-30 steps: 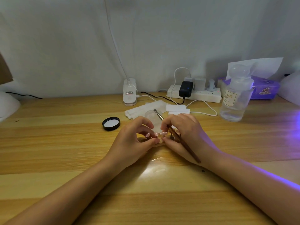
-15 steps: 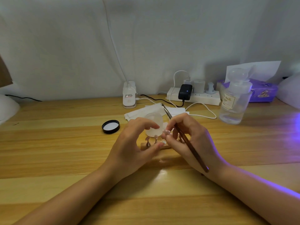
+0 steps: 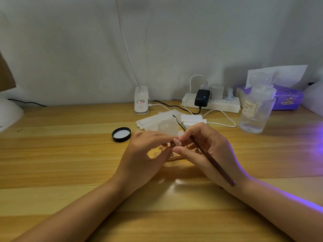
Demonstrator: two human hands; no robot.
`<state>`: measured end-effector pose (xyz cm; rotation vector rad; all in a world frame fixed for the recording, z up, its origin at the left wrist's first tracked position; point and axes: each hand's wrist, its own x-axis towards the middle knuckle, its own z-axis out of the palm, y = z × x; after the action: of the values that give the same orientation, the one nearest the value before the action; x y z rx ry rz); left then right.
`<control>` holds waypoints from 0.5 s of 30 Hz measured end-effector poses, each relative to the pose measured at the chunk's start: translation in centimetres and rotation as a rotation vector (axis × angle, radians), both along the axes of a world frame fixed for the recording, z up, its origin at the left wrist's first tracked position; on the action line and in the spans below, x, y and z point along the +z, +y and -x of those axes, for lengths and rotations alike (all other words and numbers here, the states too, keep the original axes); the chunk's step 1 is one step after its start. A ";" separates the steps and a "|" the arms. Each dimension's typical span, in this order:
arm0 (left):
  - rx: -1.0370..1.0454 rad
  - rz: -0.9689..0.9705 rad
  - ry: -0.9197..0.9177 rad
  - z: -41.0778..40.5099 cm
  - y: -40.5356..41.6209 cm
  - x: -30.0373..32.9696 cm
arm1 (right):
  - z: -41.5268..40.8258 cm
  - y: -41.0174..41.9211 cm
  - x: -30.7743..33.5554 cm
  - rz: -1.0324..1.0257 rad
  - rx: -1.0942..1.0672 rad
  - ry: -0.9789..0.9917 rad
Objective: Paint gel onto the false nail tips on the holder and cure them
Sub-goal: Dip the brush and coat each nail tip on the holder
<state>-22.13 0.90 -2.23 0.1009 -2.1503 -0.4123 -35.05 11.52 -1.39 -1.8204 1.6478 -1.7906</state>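
Observation:
A pale pink false nail tip [image 3: 176,142] on a small stand is held up between my two hands over the wooden holder [image 3: 158,155]. My left hand [image 3: 143,154] pinches the stand from the left with curled thumb and forefinger. My right hand [image 3: 209,151] meets the tip from the right with thumb and forefinger, and it grips a thin brown gel brush [image 3: 206,152] whose bristles point up and away. More tips on the holder are mostly hidden by my fingers. An open frosted gel jar [image 3: 167,127] stands just behind my hands.
The jar's black lid [image 3: 121,134] lies to the left. White wipes [image 3: 153,120], a clip lamp base [image 3: 141,102] and a power strip [image 3: 211,103] with cables sit behind. At the right stand a clear bottle [image 3: 255,110], a purple tissue box [image 3: 288,99] and a white lamp [image 3: 314,100] casting violet light.
Both hands have risen from the holder, lifting the nail tip with them. The brush has tilted more upright in my right hand.

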 end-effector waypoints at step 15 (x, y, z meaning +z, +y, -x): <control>0.017 -0.356 0.136 -0.4 -0.6 0.6 | 1.6 -0.4 1.9 0.065 -0.125 -0.293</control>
<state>-21.77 0.33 -1.62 0.2831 -1.9227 -0.7666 -36.63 11.10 0.49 -1.4188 1.6365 -2.0681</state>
